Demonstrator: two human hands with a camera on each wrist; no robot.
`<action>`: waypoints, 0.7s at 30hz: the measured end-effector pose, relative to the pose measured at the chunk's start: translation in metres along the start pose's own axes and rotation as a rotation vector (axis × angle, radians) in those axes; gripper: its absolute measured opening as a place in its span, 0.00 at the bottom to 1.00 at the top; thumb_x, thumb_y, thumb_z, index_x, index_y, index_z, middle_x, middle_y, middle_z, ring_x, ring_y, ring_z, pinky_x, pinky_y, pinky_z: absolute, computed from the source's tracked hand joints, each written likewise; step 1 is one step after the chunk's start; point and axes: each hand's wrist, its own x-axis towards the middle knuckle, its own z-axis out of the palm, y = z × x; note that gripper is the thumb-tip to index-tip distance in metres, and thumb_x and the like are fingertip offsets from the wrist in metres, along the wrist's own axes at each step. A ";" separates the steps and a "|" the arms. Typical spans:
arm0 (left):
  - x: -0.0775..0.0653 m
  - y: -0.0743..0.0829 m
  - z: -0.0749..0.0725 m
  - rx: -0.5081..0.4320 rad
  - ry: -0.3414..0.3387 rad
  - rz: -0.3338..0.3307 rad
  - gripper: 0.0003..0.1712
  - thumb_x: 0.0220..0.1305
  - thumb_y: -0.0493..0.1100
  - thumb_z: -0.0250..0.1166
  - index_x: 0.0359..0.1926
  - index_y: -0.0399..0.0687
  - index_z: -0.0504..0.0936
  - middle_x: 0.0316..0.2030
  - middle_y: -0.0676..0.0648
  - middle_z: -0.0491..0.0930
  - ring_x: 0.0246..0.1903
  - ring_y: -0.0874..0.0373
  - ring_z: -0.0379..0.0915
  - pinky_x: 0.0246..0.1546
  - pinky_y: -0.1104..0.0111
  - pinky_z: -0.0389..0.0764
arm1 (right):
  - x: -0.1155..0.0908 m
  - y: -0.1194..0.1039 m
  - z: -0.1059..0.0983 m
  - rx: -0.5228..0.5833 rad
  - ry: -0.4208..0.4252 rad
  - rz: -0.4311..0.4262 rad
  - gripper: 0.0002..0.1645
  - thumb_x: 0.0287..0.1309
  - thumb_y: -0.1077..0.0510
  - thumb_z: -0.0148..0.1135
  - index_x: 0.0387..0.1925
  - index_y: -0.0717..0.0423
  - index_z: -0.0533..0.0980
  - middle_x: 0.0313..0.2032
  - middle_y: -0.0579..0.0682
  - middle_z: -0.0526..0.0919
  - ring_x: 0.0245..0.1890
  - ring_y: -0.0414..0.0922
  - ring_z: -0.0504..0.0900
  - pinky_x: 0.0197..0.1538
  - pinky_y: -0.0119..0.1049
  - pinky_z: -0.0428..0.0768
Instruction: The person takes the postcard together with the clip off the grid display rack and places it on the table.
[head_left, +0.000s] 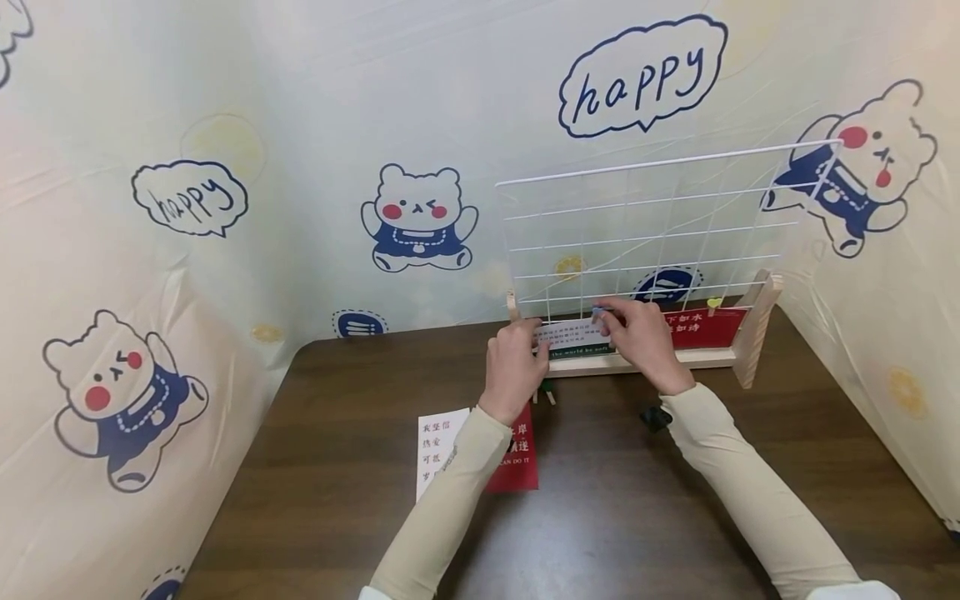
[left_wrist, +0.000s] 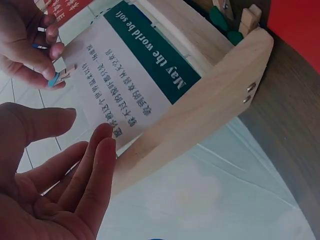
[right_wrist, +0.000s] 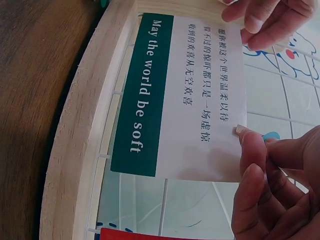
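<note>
A white card (right_wrist: 200, 100) with a green band reading "May the world be soft" leans against the white wire grid (head_left: 637, 221), just above the wooden base (right_wrist: 75, 145). My right hand (head_left: 641, 337) pinches a small wooden clothespin (left_wrist: 62, 76) with a blue decoration at the card's top edge, near its right corner. At the card's left end is my left hand (head_left: 512, 367), its thumb apart from the fingers and its fingertips (left_wrist: 104, 131) right at the card's edge.
A red card (head_left: 708, 329) hangs on the grid's right part, under a yellow heart clip (head_left: 714, 303). Before the stand lie a white card (head_left: 435, 433), another red card (head_left: 517, 477), green-decorated clothespins (head_left: 550, 392) and a dark object (head_left: 656, 418).
</note>
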 end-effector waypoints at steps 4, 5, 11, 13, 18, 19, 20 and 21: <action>0.000 -0.001 -0.001 0.033 0.017 0.009 0.15 0.66 0.39 0.72 0.53 0.41 0.88 0.47 0.42 0.91 0.36 0.51 0.91 0.31 0.62 0.89 | 0.001 -0.001 0.000 -0.001 0.004 0.000 0.14 0.71 0.62 0.63 0.55 0.58 0.85 0.27 0.57 0.88 0.18 0.42 0.80 0.18 0.33 0.66; 0.000 -0.001 -0.001 0.042 0.018 0.010 0.15 0.67 0.39 0.72 0.53 0.41 0.88 0.47 0.42 0.91 0.36 0.50 0.91 0.32 0.62 0.90 | 0.001 -0.001 0.000 0.000 0.003 0.002 0.14 0.71 0.62 0.63 0.55 0.58 0.85 0.27 0.57 0.88 0.18 0.42 0.80 0.18 0.33 0.66; 0.000 -0.002 -0.002 0.095 0.010 -0.008 0.11 0.67 0.41 0.72 0.49 0.42 0.90 0.43 0.43 0.91 0.34 0.50 0.90 0.31 0.63 0.90 | 0.003 -0.001 0.000 -0.001 -0.008 0.008 0.15 0.72 0.62 0.62 0.55 0.59 0.85 0.27 0.58 0.88 0.18 0.42 0.80 0.17 0.33 0.66; -0.001 -0.002 -0.003 0.095 0.000 -0.016 0.11 0.67 0.42 0.72 0.47 0.43 0.91 0.43 0.43 0.91 0.34 0.50 0.90 0.32 0.63 0.90 | 0.003 -0.001 0.000 0.001 -0.008 0.012 0.15 0.72 0.61 0.62 0.55 0.59 0.85 0.27 0.58 0.88 0.18 0.42 0.80 0.18 0.33 0.66; -0.004 -0.003 -0.003 0.085 -0.021 -0.032 0.08 0.67 0.44 0.72 0.44 0.47 0.92 0.41 0.45 0.91 0.30 0.52 0.88 0.25 0.66 0.86 | 0.002 -0.001 -0.001 -0.002 -0.013 0.018 0.15 0.72 0.60 0.62 0.56 0.58 0.85 0.28 0.57 0.88 0.19 0.43 0.81 0.18 0.33 0.68; -0.004 -0.003 -0.003 0.088 -0.024 -0.038 0.07 0.68 0.45 0.72 0.43 0.49 0.91 0.41 0.46 0.91 0.29 0.53 0.88 0.22 0.66 0.84 | 0.001 -0.001 -0.001 -0.002 -0.015 0.017 0.15 0.72 0.61 0.62 0.56 0.58 0.84 0.27 0.58 0.88 0.19 0.44 0.81 0.19 0.33 0.68; -0.005 -0.004 -0.002 0.090 -0.027 -0.045 0.07 0.68 0.45 0.72 0.43 0.50 0.91 0.40 0.47 0.92 0.28 0.53 0.87 0.20 0.67 0.81 | 0.001 -0.001 -0.001 -0.006 -0.017 0.018 0.15 0.72 0.60 0.62 0.56 0.58 0.85 0.27 0.57 0.88 0.19 0.44 0.81 0.19 0.33 0.68; -0.006 -0.004 -0.002 0.089 -0.031 -0.051 0.07 0.68 0.45 0.71 0.43 0.51 0.91 0.39 0.48 0.92 0.27 0.53 0.87 0.19 0.67 0.78 | 0.001 -0.001 -0.001 -0.006 -0.019 0.020 0.15 0.72 0.61 0.62 0.56 0.58 0.84 0.27 0.57 0.87 0.19 0.44 0.81 0.19 0.33 0.68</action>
